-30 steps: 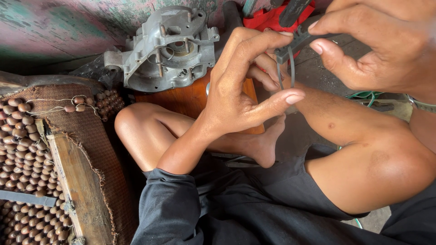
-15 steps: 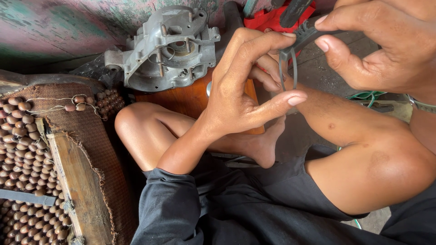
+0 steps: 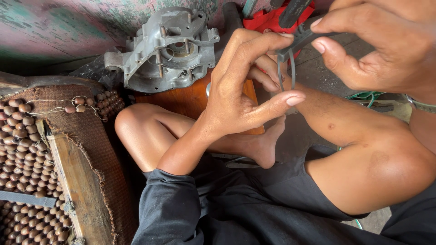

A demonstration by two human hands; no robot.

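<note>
Pinching thin grey ring (image 3: 290,68), left hand (image 3: 240,90), right hand (image 3: 381,50)

Orange wooden board (image 3: 190,97) carries a grey metal engine casing (image 3: 165,50) (tilted).

Two bare hands, no gloves, no rings: left hand (image 3: 240,100) centre frame, right hand (image 3: 381,50) upper right. Nails short, pale, clean-edged. Forearms bare. Thin metal wristband (image 3: 420,105) at right edge, on right wrist. Dark charcoal shorts (image 3: 236,204) across lower frame, fabric creased and loose, hem ending above knee. Legs bare below hem. Bare foot (image 3: 265,147) centre, no sandal. Few small marks on shin (image 3: 340,124).
</note>
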